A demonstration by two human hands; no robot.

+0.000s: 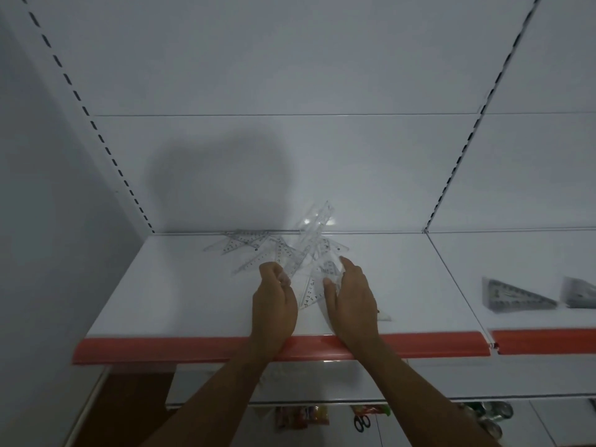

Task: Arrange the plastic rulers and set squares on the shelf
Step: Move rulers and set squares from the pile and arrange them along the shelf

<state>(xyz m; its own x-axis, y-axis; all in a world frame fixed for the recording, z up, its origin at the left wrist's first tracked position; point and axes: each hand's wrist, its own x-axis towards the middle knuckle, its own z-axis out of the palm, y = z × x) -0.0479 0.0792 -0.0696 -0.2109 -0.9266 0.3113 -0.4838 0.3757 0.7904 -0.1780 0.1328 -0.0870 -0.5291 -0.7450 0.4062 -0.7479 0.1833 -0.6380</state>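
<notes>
A loose heap of clear plastic rulers and set squares (254, 248) lies at the back of a white shelf (180, 295) with a red front strip. My left hand (274, 298) pinches the near end of a clear ruler (311, 240) that slants up and away, its far end lifted against the back panel. My right hand (351, 295) holds a clear set square (314, 285) by its near edge, just right of the left hand. Part of that set square is hidden under my fingers.
On the neighbouring shelf section to the right lie two darker stacks of set squares (512, 295) (579, 293). Slotted uprights (451, 175) frame the bay. Below the shelf hang packaged goods and scissors (362, 422). A grey wall stands at the left.
</notes>
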